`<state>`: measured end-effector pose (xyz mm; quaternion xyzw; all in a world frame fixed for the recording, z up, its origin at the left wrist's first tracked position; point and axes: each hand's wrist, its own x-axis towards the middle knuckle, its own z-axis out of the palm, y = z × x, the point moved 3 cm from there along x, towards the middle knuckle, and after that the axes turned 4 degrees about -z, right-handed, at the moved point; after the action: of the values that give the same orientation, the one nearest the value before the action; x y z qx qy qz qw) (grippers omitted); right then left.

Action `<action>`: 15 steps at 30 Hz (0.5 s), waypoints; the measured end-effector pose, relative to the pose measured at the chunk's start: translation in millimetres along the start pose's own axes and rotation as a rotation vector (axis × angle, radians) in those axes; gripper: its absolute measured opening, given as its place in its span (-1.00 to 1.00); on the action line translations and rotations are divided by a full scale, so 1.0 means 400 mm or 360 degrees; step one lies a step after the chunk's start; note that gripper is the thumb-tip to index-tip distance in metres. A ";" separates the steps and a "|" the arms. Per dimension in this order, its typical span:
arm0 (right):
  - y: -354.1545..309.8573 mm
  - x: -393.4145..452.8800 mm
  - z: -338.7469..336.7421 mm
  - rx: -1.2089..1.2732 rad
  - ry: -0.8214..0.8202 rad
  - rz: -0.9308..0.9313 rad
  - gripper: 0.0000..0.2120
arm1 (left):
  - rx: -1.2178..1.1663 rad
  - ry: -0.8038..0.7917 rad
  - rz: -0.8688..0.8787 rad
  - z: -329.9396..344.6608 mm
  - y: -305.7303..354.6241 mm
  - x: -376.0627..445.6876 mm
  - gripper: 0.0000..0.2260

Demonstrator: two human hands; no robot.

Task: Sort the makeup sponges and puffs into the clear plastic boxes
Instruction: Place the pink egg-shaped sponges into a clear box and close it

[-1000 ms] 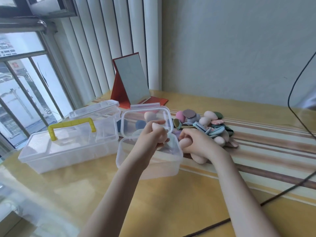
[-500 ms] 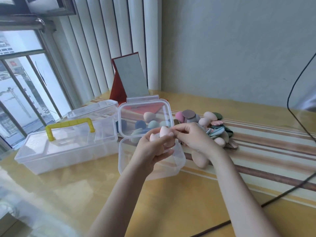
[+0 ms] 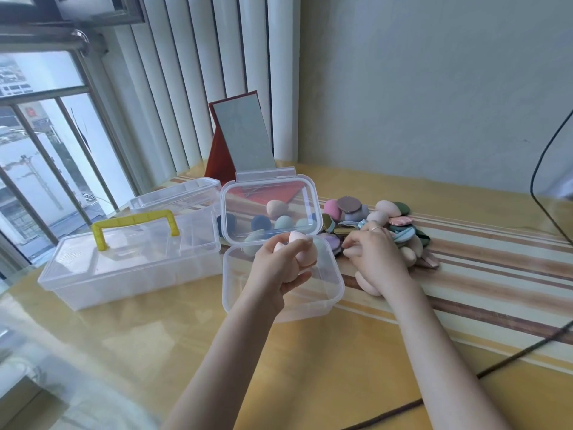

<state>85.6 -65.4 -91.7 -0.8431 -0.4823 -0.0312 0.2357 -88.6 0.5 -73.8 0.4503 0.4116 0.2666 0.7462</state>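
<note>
My left hand (image 3: 283, 263) grips a cluster of pink egg-shaped makeup sponges (image 3: 302, 256) just above the small clear plastic box (image 3: 333, 293), whose hinged lid (image 3: 268, 209) stands open. Behind the lid lie several blue, green and peach sponges (image 3: 280, 220). My right hand (image 3: 376, 256) rests on the near left edge of the heap of coloured sponges and puffs (image 3: 387, 225), fingers curled over a pink sponge. Another pink sponge (image 3: 366, 282) lies under that wrist.
A large clear box with a yellow handle (image 3: 133, 256) stands closed at the left, a smaller clear box (image 3: 176, 195) behind it. A red-backed mirror (image 3: 240, 141) stands at the back. A black cable (image 3: 527, 352) crosses the striped runner at the right.
My right hand has left my left hand and moved right onto the heap. My left hand still holds the pink sponges over the small box, and the view has tilted slightly.
</note>
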 end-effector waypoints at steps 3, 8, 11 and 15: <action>0.007 0.003 0.003 0.0065 0.0109 0.0016 -0.83 | -0.0008 0.0011 -0.0014 0.002 -0.002 0.001 -0.88; -0.012 0.007 -0.040 0.0420 0.0368 -0.0056 -0.90 | -0.0047 0.0061 0.0026 0.000 0.004 0.002 -0.88; -0.042 0.003 -0.092 0.1107 0.0424 0.0019 -0.88 | -0.0064 0.0134 0.0120 -0.001 0.013 -0.006 -0.88; -0.132 -0.010 -0.125 0.1764 0.0156 -0.0070 -0.81 | -0.0186 0.0375 0.0513 -0.005 0.032 -0.034 -0.87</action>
<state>48.6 -67.5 -29.1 -0.5804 -0.4326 0.1832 0.6652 -97.5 -3.3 -57.9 0.4320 0.4024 0.4569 0.6653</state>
